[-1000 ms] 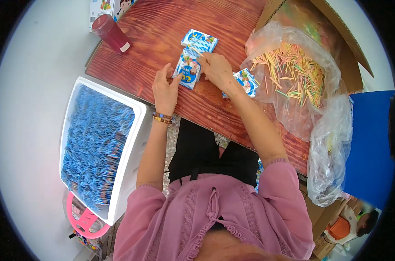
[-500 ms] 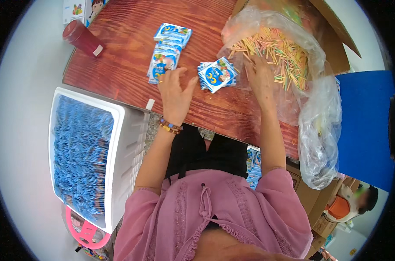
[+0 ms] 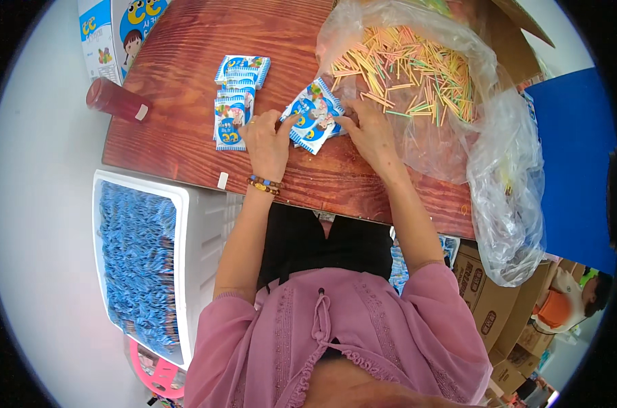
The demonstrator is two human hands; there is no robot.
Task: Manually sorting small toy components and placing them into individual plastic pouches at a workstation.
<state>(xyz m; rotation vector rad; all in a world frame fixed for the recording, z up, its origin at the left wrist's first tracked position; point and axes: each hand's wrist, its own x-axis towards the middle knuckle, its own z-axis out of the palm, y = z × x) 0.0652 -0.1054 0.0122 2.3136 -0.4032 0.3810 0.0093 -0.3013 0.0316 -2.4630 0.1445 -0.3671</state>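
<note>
Small blue-and-white printed snack packets lie in front of me on the table. My left hand [image 3: 266, 144] is open, fingers bent beside an overlapping row of packets [image 3: 231, 115], its thumb at the left edge of the nearer packet [image 3: 313, 117]. That packet rests slightly turned on at least one other, whose edge shows beneath. My right hand [image 3: 373, 139] reaches the right edge of the same packet, thumb and forefinger apart. Its other fingertips are partly hidden. Beyond it, many thin pastel sticks [image 3: 424, 71] lie loose in a clear plastic bag [image 3: 505, 204].
A white bin [image 3: 183, 272] full of blue packets stands left of the wooden table [image 3: 172, 146]. A reddish cup [image 3: 118, 100] lies at the left, near printed boxes [image 3: 108, 41]. Right are a blue panel [image 3: 570, 170] and cardboard boxes [image 3: 478, 289]. Another person [image 3: 560, 302] is at far lower right.
My right hand has left the sticks and come left to the nearer packet. My left hand has shifted from the row toward that packet. The view has tilted slightly.
</note>
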